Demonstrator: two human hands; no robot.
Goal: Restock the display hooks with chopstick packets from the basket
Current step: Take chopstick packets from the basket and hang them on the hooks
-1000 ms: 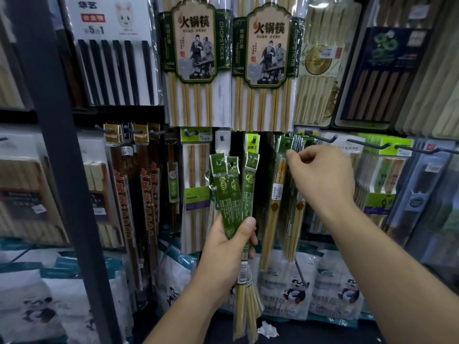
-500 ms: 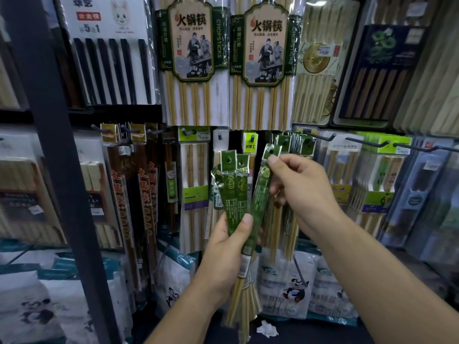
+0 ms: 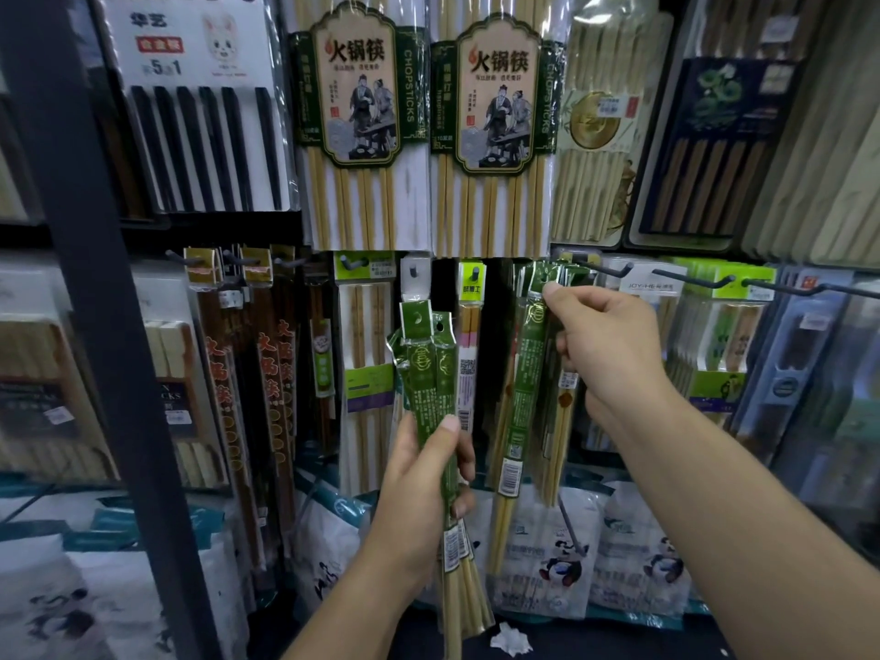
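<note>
My left hand (image 3: 419,473) grips a bunch of green chopstick packets (image 3: 426,373) upright in front of the shelf, their hang-tab tops fanned above my thumb. My right hand (image 3: 614,345) pinches the top of a single green chopstick packet (image 3: 524,388) and holds its tab up by a black display hook (image 3: 605,271). Several matching green packets (image 3: 559,278) hang behind it on that hook. The basket is out of sight.
Big bamboo chopstick packs (image 3: 352,126) hang in the row above. More black hooks (image 3: 690,281) jut out to the right. A dark shelf upright (image 3: 90,326) stands at the left. Panda-printed bags (image 3: 557,554) sit along the bottom shelf, with a crumpled white scrap (image 3: 512,640) below.
My right hand took one green packet from the bunch in my left hand and lifted it up and right to the hook. The left hand's bunch stayed nearly still.
</note>
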